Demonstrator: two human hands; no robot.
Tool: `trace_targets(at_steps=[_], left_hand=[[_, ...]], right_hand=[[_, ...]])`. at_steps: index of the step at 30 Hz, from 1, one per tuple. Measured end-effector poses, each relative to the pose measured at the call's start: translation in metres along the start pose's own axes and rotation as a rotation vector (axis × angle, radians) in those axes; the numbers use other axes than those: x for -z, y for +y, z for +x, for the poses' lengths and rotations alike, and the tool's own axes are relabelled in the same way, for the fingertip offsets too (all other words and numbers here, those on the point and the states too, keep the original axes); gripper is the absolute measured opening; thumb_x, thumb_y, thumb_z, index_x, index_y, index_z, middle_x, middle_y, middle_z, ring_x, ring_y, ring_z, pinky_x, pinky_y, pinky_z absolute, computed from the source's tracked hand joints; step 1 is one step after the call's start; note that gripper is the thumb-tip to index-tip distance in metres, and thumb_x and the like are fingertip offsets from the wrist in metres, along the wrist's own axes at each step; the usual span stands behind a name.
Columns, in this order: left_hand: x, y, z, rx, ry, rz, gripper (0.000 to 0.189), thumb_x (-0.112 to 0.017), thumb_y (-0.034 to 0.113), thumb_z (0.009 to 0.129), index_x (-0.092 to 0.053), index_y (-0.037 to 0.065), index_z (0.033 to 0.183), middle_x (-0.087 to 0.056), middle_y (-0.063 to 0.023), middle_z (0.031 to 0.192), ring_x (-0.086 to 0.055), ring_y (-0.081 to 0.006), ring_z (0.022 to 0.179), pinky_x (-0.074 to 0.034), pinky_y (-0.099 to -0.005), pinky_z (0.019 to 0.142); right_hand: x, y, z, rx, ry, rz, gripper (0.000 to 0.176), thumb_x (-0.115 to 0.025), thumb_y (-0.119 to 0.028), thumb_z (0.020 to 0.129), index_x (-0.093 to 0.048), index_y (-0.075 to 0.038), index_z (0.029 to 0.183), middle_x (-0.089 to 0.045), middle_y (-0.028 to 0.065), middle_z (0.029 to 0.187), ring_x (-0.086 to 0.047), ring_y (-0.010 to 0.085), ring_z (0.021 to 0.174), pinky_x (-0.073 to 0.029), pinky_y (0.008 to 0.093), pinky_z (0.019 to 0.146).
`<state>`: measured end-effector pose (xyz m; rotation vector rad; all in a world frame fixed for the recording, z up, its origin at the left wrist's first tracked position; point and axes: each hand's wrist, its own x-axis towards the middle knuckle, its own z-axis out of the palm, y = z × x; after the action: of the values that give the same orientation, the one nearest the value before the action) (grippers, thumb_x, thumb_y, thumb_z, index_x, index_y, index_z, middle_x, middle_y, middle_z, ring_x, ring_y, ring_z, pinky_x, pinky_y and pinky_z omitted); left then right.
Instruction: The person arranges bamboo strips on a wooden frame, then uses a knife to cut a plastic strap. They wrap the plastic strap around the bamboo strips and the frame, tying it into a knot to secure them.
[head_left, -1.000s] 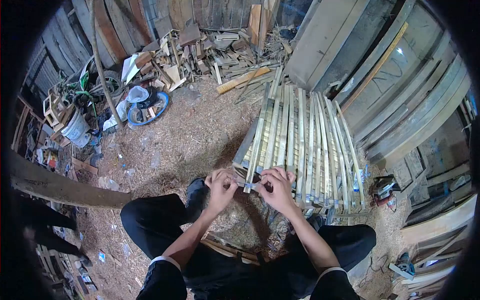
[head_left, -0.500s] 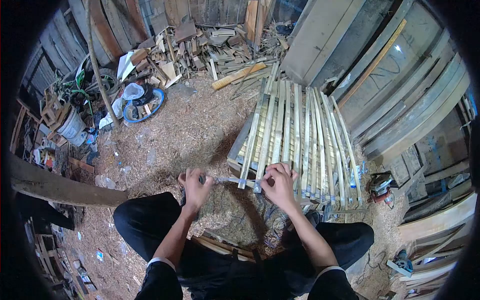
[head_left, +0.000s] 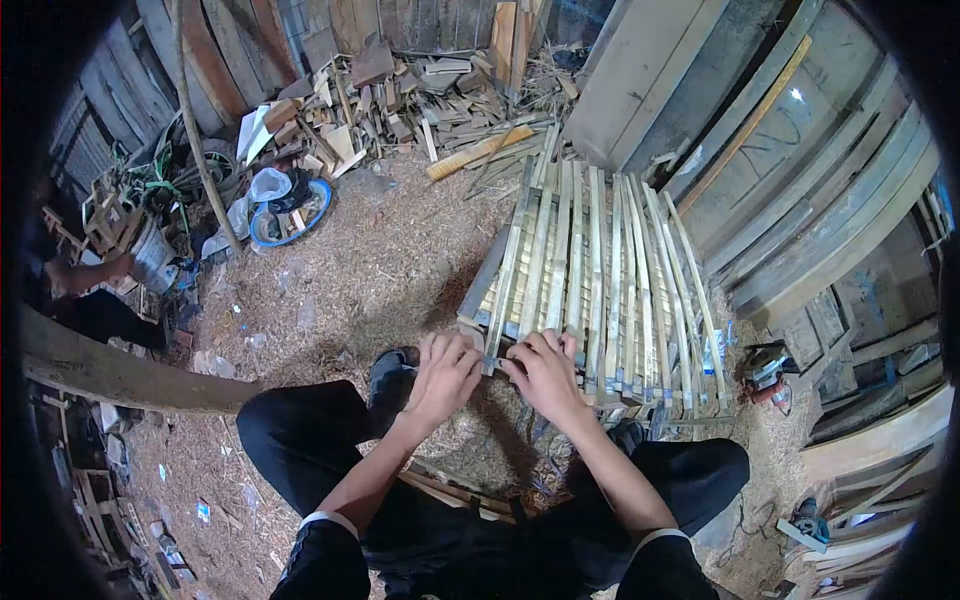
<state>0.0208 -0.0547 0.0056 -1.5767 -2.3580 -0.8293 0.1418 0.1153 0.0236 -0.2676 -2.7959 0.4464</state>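
My left hand (head_left: 447,377) is closed, its fingers curled at the near end of the leftmost wooden slat (head_left: 511,262). Opposite it, my right hand (head_left: 547,370) pinches close to the same slat end, and a short bit of thin pale strip (head_left: 500,359) shows between the two hands. The strip looks like plastic or tape; most of it is hidden by my fingers. Several long slats lie side by side on a stack (head_left: 478,290), with grey wrapping on many near ends.
At the far left another person's hand (head_left: 92,272) and dark-clothed leg show behind a wooden beam (head_left: 130,370). A blue basin (head_left: 322,205) sits near a pole (head_left: 196,135). Wood scraps (head_left: 395,105) are heaped at the back; a red power tool (head_left: 768,380) lies right of the slats.
My left hand has moved right and my hands have come together at the slat's end; the strip stretched between them is now mostly hidden. Another person has appeared at far left.
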Motion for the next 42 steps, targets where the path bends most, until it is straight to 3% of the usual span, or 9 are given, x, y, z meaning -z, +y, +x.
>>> trace_targets(at_steps=[4, 6, 9, 13, 23, 25, 31, 38, 42], left_hand=[[-0.001, 0.008, -0.007, 0.047, -0.166, -0.021, 0.017, -0.064, 0.008, 0.09, -0.059, 0.008, 0.107, -0.064, -0.0128, 0.096, -0.062, -0.0329, 0.099, -0.046, -0.0461, 0.092], [-0.008, 0.009, -0.014, 0.274, -0.209, -0.187, 0.014, -0.059, 0.008, 0.096, -0.055, 0.006, 0.109, -0.065, -0.0194, 0.094, -0.066, -0.0423, 0.086, -0.051, -0.0494, 0.075], [-0.01, 0.009, -0.015, 0.291, -0.177, -0.317, 0.016, -0.055, 0.017, 0.101, -0.053, 0.005, 0.111, -0.067, -0.0237, 0.088, -0.064, -0.0478, 0.077, -0.05, -0.0566, 0.065], [-0.012, 0.002, -0.014, 0.37, -0.296, -0.268, 0.012, -0.056, 0.013, 0.1, -0.052, 0.007, 0.111, -0.068, -0.0225, 0.084, -0.066, -0.0458, 0.078, -0.051, -0.0541, 0.063], [-0.008, -0.006, -0.013, 0.254, -0.233, -0.346, 0.018, -0.061, 0.011, 0.098, -0.062, 0.007, 0.115, -0.067, -0.0231, 0.083, -0.067, -0.0438, 0.077, -0.053, -0.0498, 0.062], [-0.008, -0.008, -0.013, 0.239, -0.226, -0.354, 0.017, -0.062, 0.011, 0.098, -0.062, 0.006, 0.114, -0.067, -0.0234, 0.083, -0.067, -0.0437, 0.077, -0.053, -0.0494, 0.062], [-0.005, -0.007, -0.014, 0.24, -0.156, -0.415, 0.017, -0.061, 0.012, 0.098, -0.061, 0.009, 0.114, -0.064, -0.024, 0.075, -0.065, -0.0452, 0.07, -0.051, -0.0519, 0.059], [0.001, -0.009, -0.009, 0.289, -0.231, -0.368, 0.016, -0.064, 0.014, 0.096, -0.064, 0.008, 0.111, -0.065, -0.0225, 0.074, -0.066, -0.0425, 0.069, -0.053, -0.0494, 0.06], [0.008, -0.006, -0.01, 0.178, -0.167, -0.335, 0.016, -0.066, 0.015, 0.095, -0.066, 0.009, 0.11, -0.069, -0.0178, 0.081, -0.068, -0.0388, 0.071, -0.055, -0.0471, 0.061]], right_hand=[[-0.011, 0.006, 0.005, 0.062, 0.079, 0.02, 0.016, -0.073, -0.027, 0.09, -0.072, -0.011, 0.089, -0.062, 0.0049, 0.087, -0.055, 0.0226, 0.094, -0.032, 0.0396, 0.09], [-0.012, 0.007, 0.008, -0.041, 0.009, 0.16, 0.019, -0.074, -0.03, 0.089, -0.071, -0.011, 0.087, -0.063, 0.0038, 0.087, -0.055, 0.0219, 0.093, -0.033, 0.0377, 0.087], [-0.003, 0.005, 0.014, -0.105, -0.047, 0.2, 0.025, -0.074, -0.034, 0.089, -0.069, -0.011, 0.082, -0.064, 0.0042, 0.075, -0.058, 0.0223, 0.084, -0.032, 0.0392, 0.088], [-0.005, 0.008, 0.015, -0.212, -0.104, 0.226, 0.031, -0.074, -0.037, 0.091, -0.067, -0.011, 0.075, -0.062, 0.0058, 0.065, -0.059, 0.0239, 0.072, -0.031, 0.0424, 0.089], [-0.016, 0.024, 0.014, -0.253, -0.204, 0.399, 0.035, -0.076, -0.034, 0.089, -0.059, -0.01, 0.069, -0.059, 0.0065, 0.065, -0.058, 0.0231, 0.073, -0.029, 0.0516, 0.101], [-0.017, 0.024, 0.015, -0.285, -0.213, 0.453, 0.034, -0.077, -0.03, 0.089, -0.057, -0.01, 0.069, -0.057, 0.0059, 0.066, -0.058, 0.024, 0.078, -0.023, 0.06, 0.11], [-0.014, 0.028, 0.015, -0.303, -0.263, 0.527, 0.036, -0.078, -0.027, 0.088, -0.055, -0.009, 0.066, -0.055, 0.0063, 0.067, -0.059, 0.0253, 0.081, -0.012, 0.0646, 0.117], [-0.026, 0.036, 0.009, -0.279, -0.215, 0.611, 0.038, -0.081, -0.031, 0.086, -0.056, -0.008, 0.067, -0.055, 0.0066, 0.068, -0.057, 0.0236, 0.076, -0.017, 0.0618, 0.114], [-0.028, 0.037, 0.007, -0.243, -0.126, 0.558, 0.037, -0.082, -0.033, 0.085, -0.058, -0.008, 0.071, -0.054, 0.0047, 0.066, -0.054, 0.0215, 0.073, -0.028, 0.0485, 0.102]])
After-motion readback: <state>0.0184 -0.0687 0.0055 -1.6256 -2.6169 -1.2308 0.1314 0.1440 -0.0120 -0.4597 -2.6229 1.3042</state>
